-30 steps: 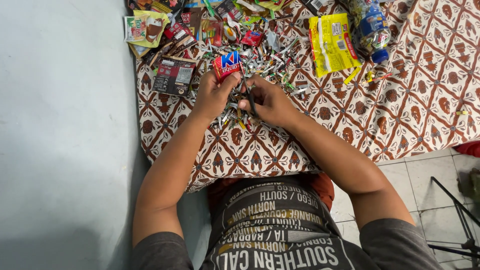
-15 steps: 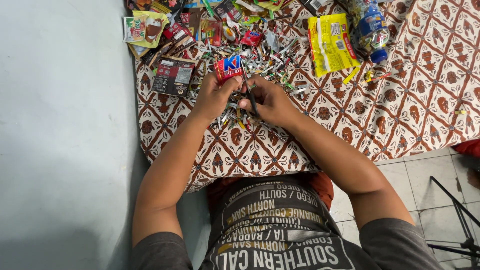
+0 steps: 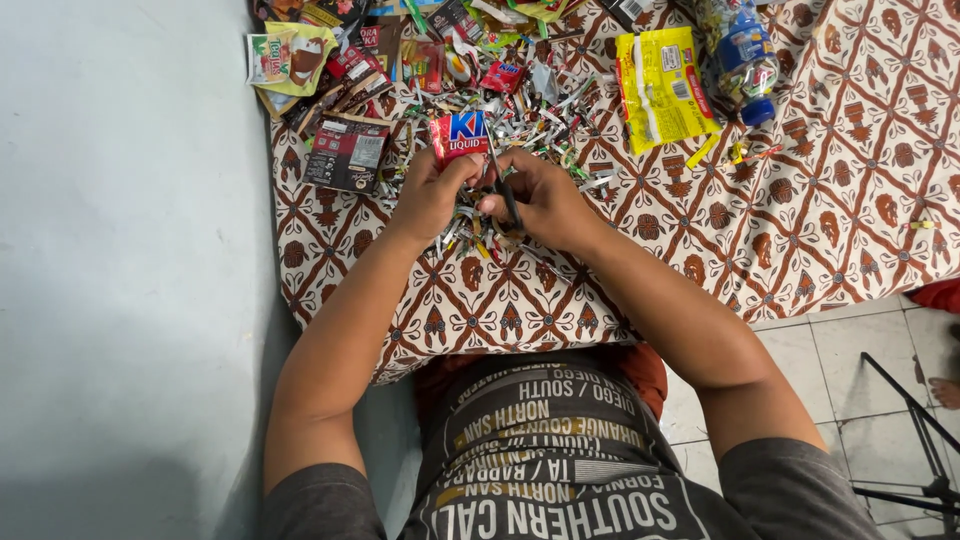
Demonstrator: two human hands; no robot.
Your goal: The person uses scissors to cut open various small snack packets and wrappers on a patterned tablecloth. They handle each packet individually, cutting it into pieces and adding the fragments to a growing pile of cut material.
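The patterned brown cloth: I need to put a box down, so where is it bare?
Bare: the brown patterned cloth right of the yellow packet, and the near strip below both hands. Crowded: the far edge's wrapper pile.

The right hand (image 3: 545, 205) hides the scissors' (image 3: 505, 190) handles.

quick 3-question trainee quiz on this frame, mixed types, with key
1. True or false: the left hand holds a red and blue sachet.
2. What lies right of the yellow packet? A) plastic bottle B) mug C) book
3. What does the right hand hold over the pile of cut strips?

Key: 1 true. 2 A, the plastic bottle. 3 dark scissors.
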